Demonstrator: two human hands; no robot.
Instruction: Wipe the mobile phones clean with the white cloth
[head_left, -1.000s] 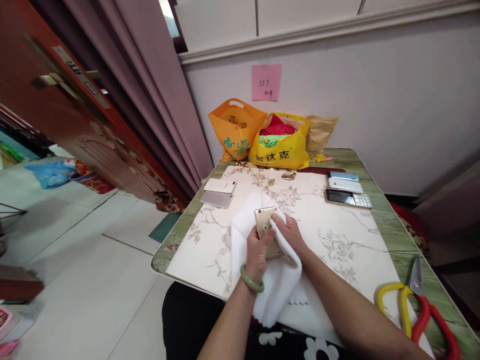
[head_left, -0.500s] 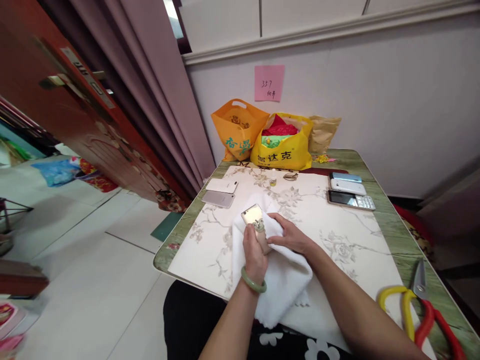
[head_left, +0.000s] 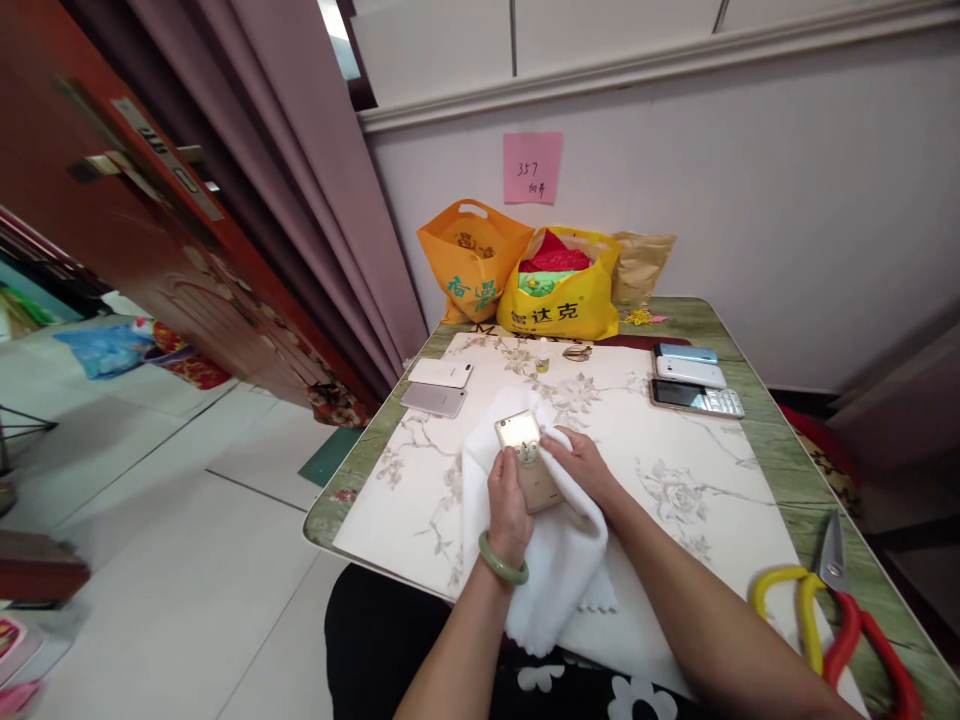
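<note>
My left hand (head_left: 508, 503), with a green bangle on the wrist, is closed round a gold phone (head_left: 525, 458) held back-up over the table. My right hand (head_left: 581, 466) pinches a fold of white cloth (head_left: 551, 565) and presses it against the phone's right side. The cloth drapes under both hands and hangs over the table's front edge. A floral white mat (head_left: 675, 480) covers the table beneath.
Two phones (head_left: 439, 385) lie at the mat's left, three more phones (head_left: 694, 380) at its right. A small bottle (head_left: 541, 355) and orange and yellow bags (head_left: 559, 290) stand at the back. Red and yellow shears (head_left: 832, 610) lie at the front right. A door and curtain are on the left.
The phone tilted up toward me and came back down flatter. My right hand with the cloth slid along the phone's side, down and back up.
</note>
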